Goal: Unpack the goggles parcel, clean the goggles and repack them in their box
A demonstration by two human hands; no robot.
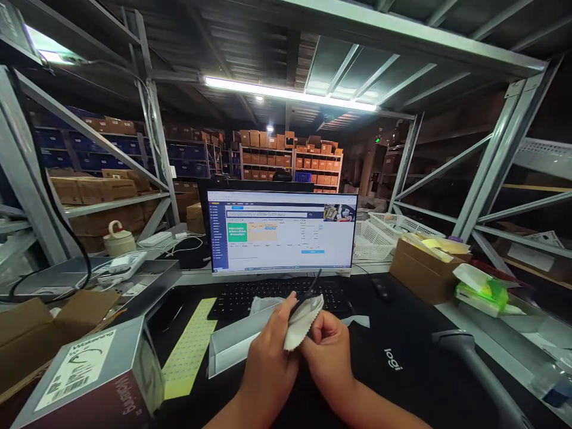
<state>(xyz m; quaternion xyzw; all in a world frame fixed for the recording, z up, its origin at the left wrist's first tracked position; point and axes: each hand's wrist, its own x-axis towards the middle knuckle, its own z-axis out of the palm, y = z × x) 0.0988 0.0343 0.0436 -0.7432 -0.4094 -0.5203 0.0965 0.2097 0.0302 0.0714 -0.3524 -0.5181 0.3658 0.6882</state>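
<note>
Between my hands is a pale grey cloth [305,325] with a zigzag-cut edge, folded around a thin dark item [313,285] whose narrow end sticks up toward the screen. Most of that item is hidden, so its kind does not show. My left hand [272,348] is closed on the cloth and the dark item from the left. With curled fingers, my right hand [331,351] pinches at the cloth's lower right side. Partly behind my left hand lies an open, long white box [226,348] on the black desk mat.
A lit monitor [281,238] stands behind the keyboard [241,298]. To the left are a yellow sticker sheet [190,345], a labelled box [89,375] and an open carton [27,333]. On the right are a scanner [473,363], a mouse [379,290] and a cardboard box [420,274].
</note>
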